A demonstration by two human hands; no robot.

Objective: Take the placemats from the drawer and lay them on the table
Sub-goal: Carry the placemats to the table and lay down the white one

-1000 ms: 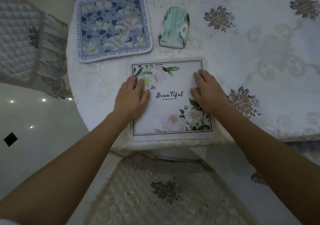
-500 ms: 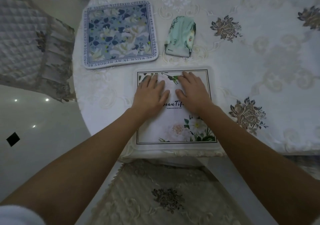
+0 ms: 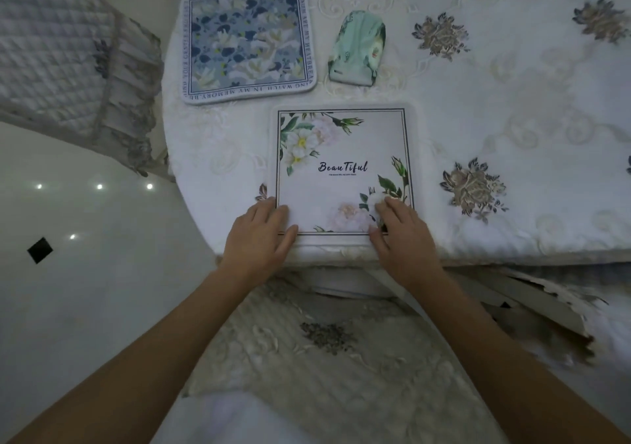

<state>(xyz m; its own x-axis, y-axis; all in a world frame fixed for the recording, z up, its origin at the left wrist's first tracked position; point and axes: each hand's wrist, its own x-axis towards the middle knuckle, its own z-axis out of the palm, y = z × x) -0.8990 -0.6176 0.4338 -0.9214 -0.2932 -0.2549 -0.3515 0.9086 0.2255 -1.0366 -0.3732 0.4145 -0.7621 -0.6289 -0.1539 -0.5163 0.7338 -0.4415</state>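
The white mat (image 3: 341, 170) lies flat at the near edge of the tabletop (image 3: 512, 102). The left hand (image 3: 259, 238) rests on its near left corner and the right hand (image 3: 403, 235) on its near right corner, fingers spread flat, gripping nothing. A blue mat (image 3: 247, 42) lies farther back, left. A green pouch (image 3: 356, 49) sits just beside it.

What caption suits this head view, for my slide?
Both hands, left hand and right hand, rest flat on the white floral square placemat near the round table's edge.
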